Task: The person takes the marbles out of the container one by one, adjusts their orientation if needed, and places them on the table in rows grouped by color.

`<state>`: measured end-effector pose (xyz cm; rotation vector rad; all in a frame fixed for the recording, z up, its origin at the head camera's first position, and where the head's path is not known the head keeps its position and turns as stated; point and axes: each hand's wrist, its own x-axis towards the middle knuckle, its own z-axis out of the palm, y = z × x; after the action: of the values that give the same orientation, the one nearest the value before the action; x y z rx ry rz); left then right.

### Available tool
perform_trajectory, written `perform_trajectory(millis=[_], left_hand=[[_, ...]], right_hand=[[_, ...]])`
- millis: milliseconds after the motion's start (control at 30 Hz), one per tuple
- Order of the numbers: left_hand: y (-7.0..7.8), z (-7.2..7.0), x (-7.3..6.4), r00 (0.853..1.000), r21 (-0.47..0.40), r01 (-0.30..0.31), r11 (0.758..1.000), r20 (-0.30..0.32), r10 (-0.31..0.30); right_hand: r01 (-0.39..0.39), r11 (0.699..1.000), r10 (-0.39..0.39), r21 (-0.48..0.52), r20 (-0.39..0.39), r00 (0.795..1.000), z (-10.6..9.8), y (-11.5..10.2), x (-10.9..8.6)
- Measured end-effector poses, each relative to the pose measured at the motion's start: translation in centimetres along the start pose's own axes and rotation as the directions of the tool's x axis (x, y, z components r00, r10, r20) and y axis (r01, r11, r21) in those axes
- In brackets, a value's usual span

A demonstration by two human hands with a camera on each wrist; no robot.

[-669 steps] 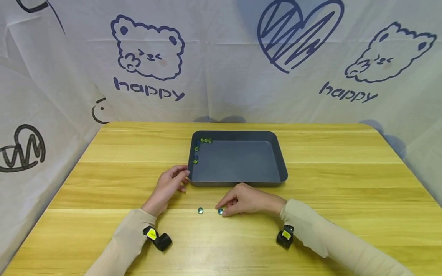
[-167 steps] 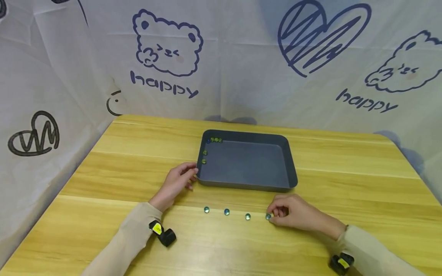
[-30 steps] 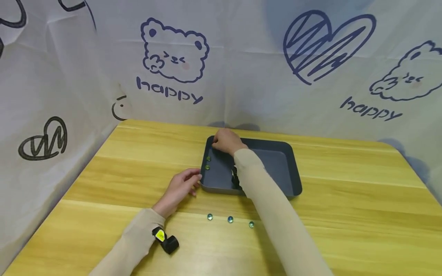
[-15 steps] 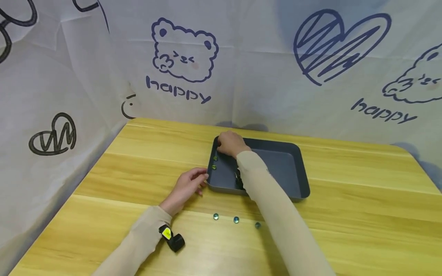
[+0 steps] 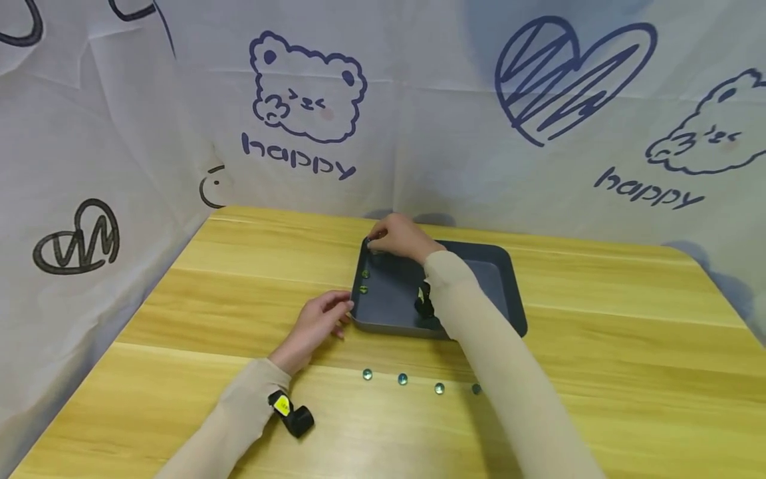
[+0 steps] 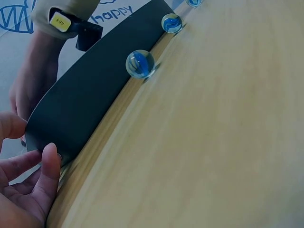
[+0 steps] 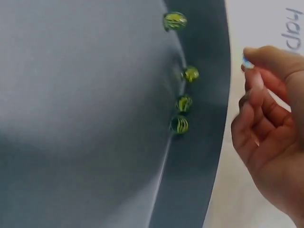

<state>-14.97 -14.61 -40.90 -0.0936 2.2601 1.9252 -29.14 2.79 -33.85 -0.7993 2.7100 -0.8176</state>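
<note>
My right hand [image 5: 399, 238] is over the far left corner of the dark grey baking tray [image 5: 461, 286]. In the right wrist view, its thumb and fingertip pinch a blue glass marble [image 7: 247, 61] beyond the tray's rim line. Several yellow-green marbles [image 7: 190, 73] lie along the tray wall in that view; two of them [image 5: 366, 273] show by the left wall in the head view. My left hand [image 5: 314, 326] rests at the near left corner, its relaxed fingers touching the outside of the tray.
A row of blue-swirled marbles [image 5: 403, 378] lies on the wooden table [image 5: 197, 299] in front of the tray, the rightmost marble [image 5: 476, 388] beside my right sleeve. Behind the table hangs a white cloth [image 5: 413, 146] with drawings.
Marbles on the table have grown from two to several, and the blue ones by the tray's left wall are gone. In the last half second my right hand lifts from the tray corner.
</note>
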Motion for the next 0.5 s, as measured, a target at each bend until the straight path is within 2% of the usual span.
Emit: perform_trajectory(millis=[133,233,367,500], left_hand=[[-0.1,0.0,0.1,1.000,0.004,-0.001,1.000,-0.001,0.001],[-0.2,0.0,0.2,1.000,0.004,-0.001,1.000,-0.003,0.001],[-0.2,0.1,0.2,1.000,0.002,0.007,1.000,0.002,-0.007],[-0.2,0.1,0.2,1.000,0.002,0.004,1.000,-0.004,-0.004]], right_hand=[[-0.010,0.976,0.018,0.217,-0.037,0.999,-0.7,0.9,-0.8],[-0.004,0.946,0.031,0.324,-0.076,0.997,-1.0,1.5,-1.5],[0.013,0.936,0.023,0.351,-0.098,0.995,-1.4,1.5,-2.5],[0.055,0.945,-0.017,0.321,-0.119,0.993,-2.0,0.8,-3.5]])
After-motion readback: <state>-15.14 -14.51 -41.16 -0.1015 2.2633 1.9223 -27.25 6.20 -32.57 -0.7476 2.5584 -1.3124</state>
